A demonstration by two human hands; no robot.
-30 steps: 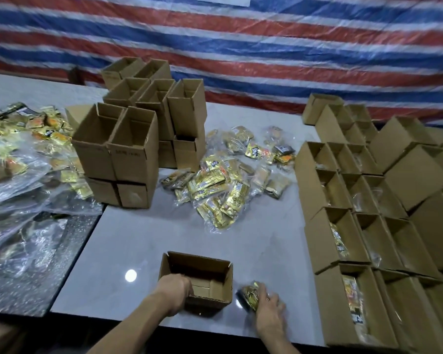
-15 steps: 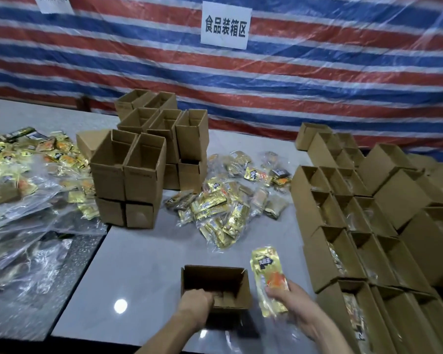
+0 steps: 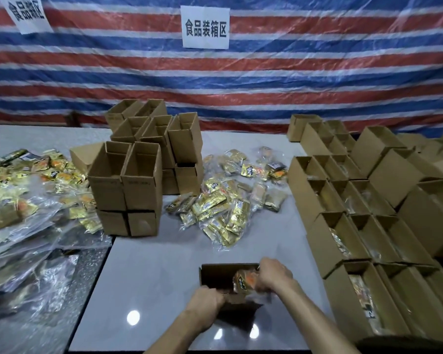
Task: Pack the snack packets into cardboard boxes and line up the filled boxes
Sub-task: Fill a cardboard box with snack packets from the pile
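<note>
Landmark: open cardboard box point(image 3: 215, 274), lying on the glossy table point(image 3: 151, 277) directly before the person, its long axis running left to right.
Task's thing: one gold-and-orange snack packet point(image 3: 244, 281), at the right end of the box mouth, partly inside.
Packet's heading: printed face turned up toward the camera; long axis apparently ran from the box's far wall toward its near wall, tilted, so across the box's own length. Which end led could not be told.
Right hand point(image 3: 275, 274): closed around the packet, above the box's right end.
Left hand point(image 3: 206, 306): fingers curled over the box's near wall, gripping it.
Risk 1: a packet lying crosswise would likely catch on the rim or a flap and crumple.
Risk 2: a downward push could tip or slide the box on the slick table if the left hand's hold slackened.
Risk 3: the loose clear wrapper might snag on the near flap.
Destination: row of filled boxes point(image 3: 343, 241), right of the box.
</note>
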